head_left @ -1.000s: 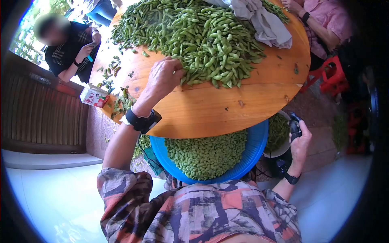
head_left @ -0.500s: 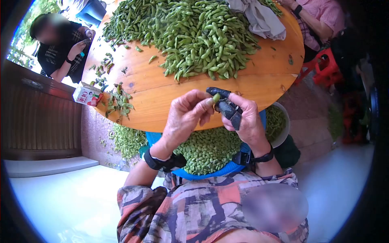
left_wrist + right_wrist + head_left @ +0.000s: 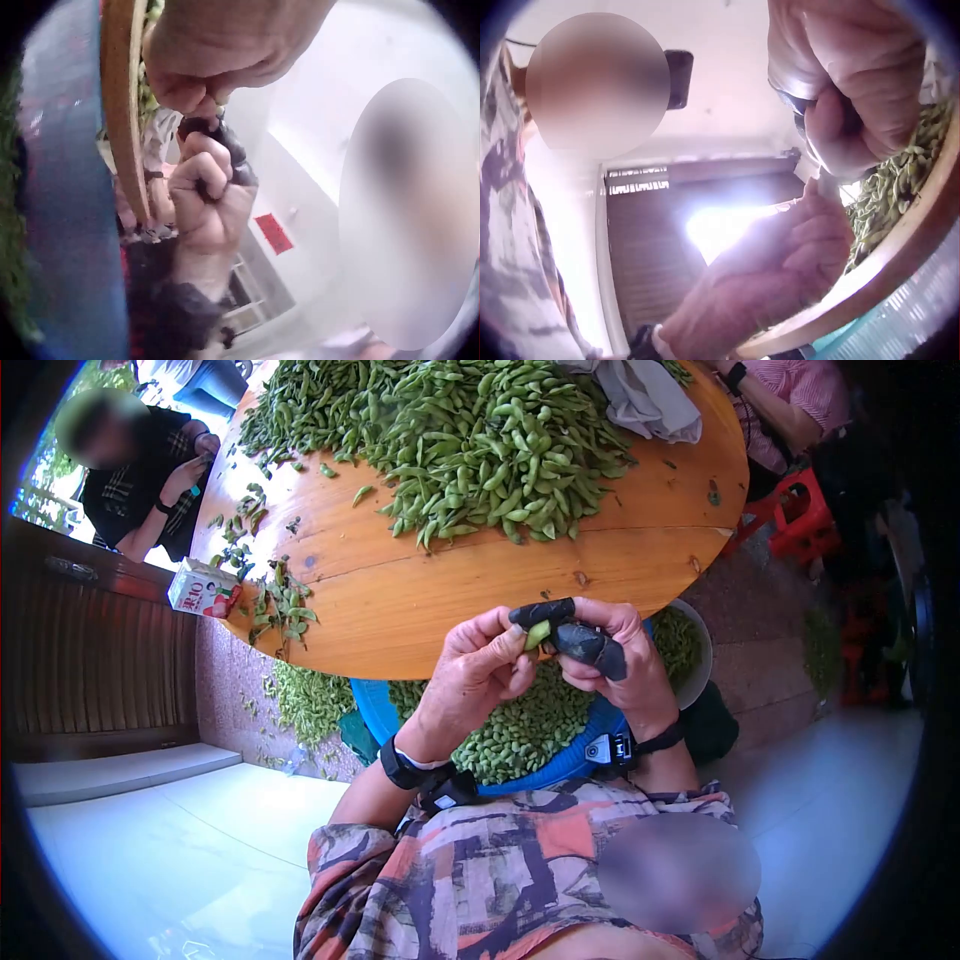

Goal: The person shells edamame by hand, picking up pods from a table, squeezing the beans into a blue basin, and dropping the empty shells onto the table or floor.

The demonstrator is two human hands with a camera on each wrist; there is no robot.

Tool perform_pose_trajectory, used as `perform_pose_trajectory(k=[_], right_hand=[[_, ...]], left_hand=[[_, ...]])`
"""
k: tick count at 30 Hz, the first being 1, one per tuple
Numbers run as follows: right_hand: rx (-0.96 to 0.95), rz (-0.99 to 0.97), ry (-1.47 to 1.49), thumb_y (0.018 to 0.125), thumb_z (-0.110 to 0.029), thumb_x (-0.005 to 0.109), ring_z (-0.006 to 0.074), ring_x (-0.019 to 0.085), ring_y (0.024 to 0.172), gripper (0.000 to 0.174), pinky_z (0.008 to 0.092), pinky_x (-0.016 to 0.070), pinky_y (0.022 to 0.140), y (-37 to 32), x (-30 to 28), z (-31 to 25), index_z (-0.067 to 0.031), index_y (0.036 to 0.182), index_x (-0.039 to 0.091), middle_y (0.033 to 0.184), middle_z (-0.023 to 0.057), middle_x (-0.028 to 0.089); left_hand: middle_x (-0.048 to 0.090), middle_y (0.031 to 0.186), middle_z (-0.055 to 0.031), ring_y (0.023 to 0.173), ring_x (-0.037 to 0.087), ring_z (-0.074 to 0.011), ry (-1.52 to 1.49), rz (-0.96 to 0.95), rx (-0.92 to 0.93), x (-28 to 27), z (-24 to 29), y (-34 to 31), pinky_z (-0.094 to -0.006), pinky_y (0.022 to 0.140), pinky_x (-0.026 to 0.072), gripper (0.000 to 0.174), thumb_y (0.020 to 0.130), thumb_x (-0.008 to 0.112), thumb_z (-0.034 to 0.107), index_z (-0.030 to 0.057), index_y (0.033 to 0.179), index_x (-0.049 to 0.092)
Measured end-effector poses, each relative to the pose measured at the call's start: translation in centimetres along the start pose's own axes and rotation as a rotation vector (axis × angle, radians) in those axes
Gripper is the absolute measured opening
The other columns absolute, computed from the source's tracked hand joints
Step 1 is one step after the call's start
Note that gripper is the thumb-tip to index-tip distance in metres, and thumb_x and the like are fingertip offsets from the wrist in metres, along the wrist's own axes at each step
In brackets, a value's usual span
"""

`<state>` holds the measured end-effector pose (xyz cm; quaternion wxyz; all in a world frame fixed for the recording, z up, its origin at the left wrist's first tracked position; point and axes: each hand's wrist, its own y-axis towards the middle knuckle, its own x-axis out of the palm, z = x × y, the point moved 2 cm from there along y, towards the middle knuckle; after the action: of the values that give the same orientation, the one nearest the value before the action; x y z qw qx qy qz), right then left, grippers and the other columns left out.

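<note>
In the head view my left hand (image 3: 470, 675) pinches a green soybean pod (image 3: 538, 634) between thumb and forefinger. My right hand (image 3: 632, 660) meets it from the other side, its curled thumb and forefinger in black covers (image 3: 590, 648) at the pod's right end. Both hands are over a blue basin (image 3: 372, 710) of shelled green beans (image 3: 530, 738), just off the table's near edge. In the left wrist view the right hand (image 3: 210, 184) shows curled fingers; the pod is mostly hidden there. The right wrist view shows the left hand (image 3: 780, 262) fingertip to fingertip with the right.
A large heap of pods (image 3: 480, 450) covers the far part of the round wooden table (image 3: 480, 595), with a grey cloth (image 3: 655, 405) on it. A carton (image 3: 203, 590) stands at the left edge. A pale bucket (image 3: 702, 660) sits right of the basin. People sit across the table.
My left hand has come back from the heap with a pod. The right hand has swung in from the far right to meet it, and both now work at the pod above the basin.
</note>
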<state>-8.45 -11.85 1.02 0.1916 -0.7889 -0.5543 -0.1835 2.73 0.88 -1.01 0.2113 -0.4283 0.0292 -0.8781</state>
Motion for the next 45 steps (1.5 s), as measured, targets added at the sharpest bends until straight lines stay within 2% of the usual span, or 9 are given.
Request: perform_pose_trajectory(k=[6, 8, 13, 15, 24, 34, 39, 42, 45], right_hand=[[0.034, 0.030, -0.037, 0.093, -0.017, 0.046, 0.0014, 0.040, 0.049, 0.027, 0.0174, 0.0315, 0.044, -0.5, 0.5, -0.4, 0.0015, 0.104, 0.062, 0.062, -0.0054, 0.045], [0.007, 0.139, -0.415, 0.089, -0.012, 0.052, 0.0043, 0.045, 0.056, 0.018, 0.0196, 0.0365, 0.051, -0.8, 0.9, -0.7, -0.0002, 0.099, 0.062, 0.067, -0.0034, 0.048], [-0.316, 0.187, -0.842, 0.068, 0.007, 0.049, 0.0321, 0.054, 0.070, 0.034, 0.0315, 0.0440, 0.064, -1.2, 2.3, -0.8, 0.0017, 0.098, 0.061, 0.079, 0.0152, 0.051], [-0.354, 0.216, -0.876, 0.068, 0.007, 0.050, 0.0322, 0.055, 0.070, 0.033, 0.0320, 0.0444, 0.064, -1.4, 2.4, -0.3, 0.0016, 0.098, 0.061, 0.079, 0.0150, 0.052], [-0.499, 0.293, -0.985, 0.068, 0.006, 0.058, 0.0356, 0.058, 0.073, 0.028, 0.0376, 0.0463, 0.061, -1.8, 2.1, 1.3, 0.0017, 0.095, 0.061, 0.080, 0.0168, 0.054], [-0.493, 0.287, -1.048, 0.062, 0.009, 0.057, 0.0377, 0.054, 0.071, 0.030, 0.0421, 0.0469, 0.062, -3.1, 2.3, 1.8, 0.0040, 0.091, 0.057, 0.083, 0.0188, 0.048], [-0.671, 0.328, -1.229, 0.063, 0.009, 0.058, 0.0375, 0.054, 0.072, 0.033, 0.0420, 0.0470, 0.063, -3.7, 2.9, 2.2, 0.0037, 0.096, 0.056, 0.086, 0.0187, 0.047], [-0.699, 0.308, -1.262, 0.064, 0.009, 0.059, 0.0382, 0.055, 0.074, 0.035, 0.0422, 0.0477, 0.064, -4.0, 2.7, 2.2, 0.0041, 0.098, 0.055, 0.088, 0.0199, 0.048], [-0.669, 0.264, -1.266, 0.064, 0.009, 0.059, 0.0390, 0.056, 0.075, 0.037, 0.0425, 0.0485, 0.065, -4.3, 2.5, 2.3, 0.0044, 0.100, 0.055, 0.091, 0.0214, 0.049]], left_hand=[[0.060, 0.071, -0.0033, 0.054, 0.051, -0.0098, 0.097, -0.039, 0.070, 0.0, -0.8, -0.1, -0.0222, 0.048, 0.0381, 0.013, 0.094, 0.060, 0.014, 0.0021, 0.099, 0.059], [0.060, 0.071, -0.0025, 0.056, 0.052, -0.0090, 0.288, 0.001, 0.163, 0.2, -0.6, -0.3, -0.0219, 0.049, 0.0397, 0.011, 0.093, 0.062, 0.012, 0.0021, 0.097, 0.059], [0.059, 0.069, 0.0014, 0.059, 0.051, -0.0044, 0.660, 0.136, 0.306, 0.6, -0.3, -0.8, -0.0198, 0.051, 0.0392, 0.012, 0.093, 0.063, 0.010, 0.0012, 0.086, 0.061], [0.058, 0.067, 0.0018, 0.058, 0.050, -0.0044, 0.781, 0.152, 0.348, 0.6, -0.1, -0.9, -0.0197, 0.050, 0.0384, 0.013, 0.093, 0.062, 0.011, 0.0009, 0.085, 0.061], [0.053, 0.057, 0.0014, 0.044, 0.046, -0.0056, 0.466, 0.027, -0.076, 0.2, 1.3, -0.7, -0.0210, 0.039, 0.0287, 0.025, 0.100, 0.051, 0.019, 0.0009, 0.088, 0.062], [0.057, 0.089, 0.0000, 0.068, 0.052, -0.0071, 0.278, -0.099, 0.038, 0.3, -1.1, -1.4, -0.0210, 0.057, 0.0404, 0.019, 0.097, 0.051, 0.006, 0.0036, 0.115, 0.054], [0.060, 0.105, -0.0025, 0.091, 0.061, -0.0112, 0.220, -0.057, 0.056, 0.2, -2.9, -1.5, -0.0267, 0.078, 0.0523, 0.028, 0.098, 0.046, 0.012, 0.0068, 0.126, 0.047], [0.052, 0.089, 0.0046, 0.073, 0.048, -0.0025, 0.005, -0.015, -0.002, 0.6, -3.3, -1.3, -0.0192, 0.062, 0.0389, 0.017, 0.096, 0.048, 0.011, 0.0074, 0.112, 0.052], [0.051, 0.086, 0.0046, 0.071, 0.046, -0.0033, -0.059, 0.020, -0.010, 1.6, -3.1, -1.5, -0.0208, 0.062, 0.0383, 0.019, 0.092, 0.047, 0.008, 0.0081, 0.111, 0.052]])
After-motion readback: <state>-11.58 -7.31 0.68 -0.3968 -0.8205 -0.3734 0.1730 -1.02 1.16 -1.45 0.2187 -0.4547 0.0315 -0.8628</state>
